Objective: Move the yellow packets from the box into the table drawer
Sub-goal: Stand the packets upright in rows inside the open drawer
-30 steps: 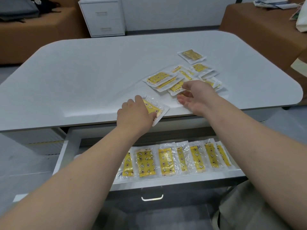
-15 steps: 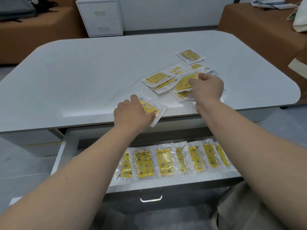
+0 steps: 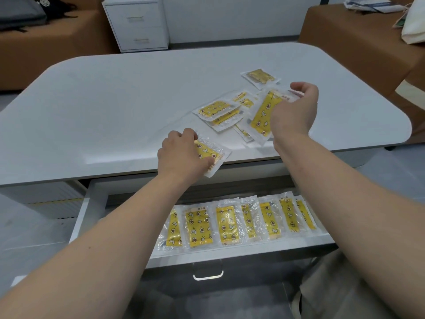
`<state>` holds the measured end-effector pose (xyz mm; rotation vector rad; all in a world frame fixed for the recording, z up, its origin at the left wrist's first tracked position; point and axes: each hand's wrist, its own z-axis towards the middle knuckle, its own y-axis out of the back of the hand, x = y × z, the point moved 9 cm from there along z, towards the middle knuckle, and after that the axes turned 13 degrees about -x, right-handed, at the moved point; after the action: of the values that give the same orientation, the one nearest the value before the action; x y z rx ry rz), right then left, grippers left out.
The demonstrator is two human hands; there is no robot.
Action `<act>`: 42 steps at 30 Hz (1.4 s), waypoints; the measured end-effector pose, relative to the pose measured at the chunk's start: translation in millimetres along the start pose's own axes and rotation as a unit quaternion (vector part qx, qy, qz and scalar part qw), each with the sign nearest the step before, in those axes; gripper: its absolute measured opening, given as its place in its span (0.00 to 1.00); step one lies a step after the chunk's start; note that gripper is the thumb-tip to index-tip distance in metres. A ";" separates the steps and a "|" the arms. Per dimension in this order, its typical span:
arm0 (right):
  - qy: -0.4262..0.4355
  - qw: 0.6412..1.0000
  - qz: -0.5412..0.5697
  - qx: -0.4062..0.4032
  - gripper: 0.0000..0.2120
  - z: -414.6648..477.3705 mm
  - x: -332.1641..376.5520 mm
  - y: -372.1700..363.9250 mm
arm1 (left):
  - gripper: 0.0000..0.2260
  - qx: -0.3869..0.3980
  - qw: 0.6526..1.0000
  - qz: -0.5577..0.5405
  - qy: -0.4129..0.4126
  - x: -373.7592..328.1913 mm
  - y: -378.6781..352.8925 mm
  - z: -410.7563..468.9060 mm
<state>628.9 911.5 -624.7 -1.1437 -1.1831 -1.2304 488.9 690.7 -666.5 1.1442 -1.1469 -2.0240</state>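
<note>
Yellow packets (image 3: 215,108) lie scattered on the surface (image 3: 115,107). The right hand (image 3: 294,111) pinches a lifted packet (image 3: 264,116), its long axis pointing at the open drawer (image 3: 230,253) below. The left hand (image 3: 181,154) grips an edge packet (image 3: 215,155), nearer the drawer.

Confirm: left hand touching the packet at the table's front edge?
Touching. Head view: left hand lies on the front packet, thumb overlapping its wrapper.

Right hand (image 3: 294,111) holds a tilted packet (image 3: 264,113) over the table (image 3: 115,100), left hand (image 3: 179,155) grips an edge packet (image 3: 215,153)
</note>
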 end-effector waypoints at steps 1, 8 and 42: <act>0.009 1.000 -0.005 0.003 0.26 -1.5 2.4 -0.6 | 0.29 -0.003 1.000 0.002 0.001 -0.1 0.8 0.5; 0.066 0.996 -0.045 0.045 0.24 -8.4 1.0 -12.5 | 0.20 -0.007 0.999 -0.042 -0.013 -7.2 4.7 -0.7; -0.073 0.919 -0.103 0.373 0.24 -70.1 -33.2 -30.8 | 0.08 0.299 0.950 -0.062 -0.068 -4.0 -44.9 -63.4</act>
<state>600.1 842.9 -662.5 -0.5467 -1.7200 -0.7197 543.9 689.8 -721.4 1.3976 -1.8850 -1.9199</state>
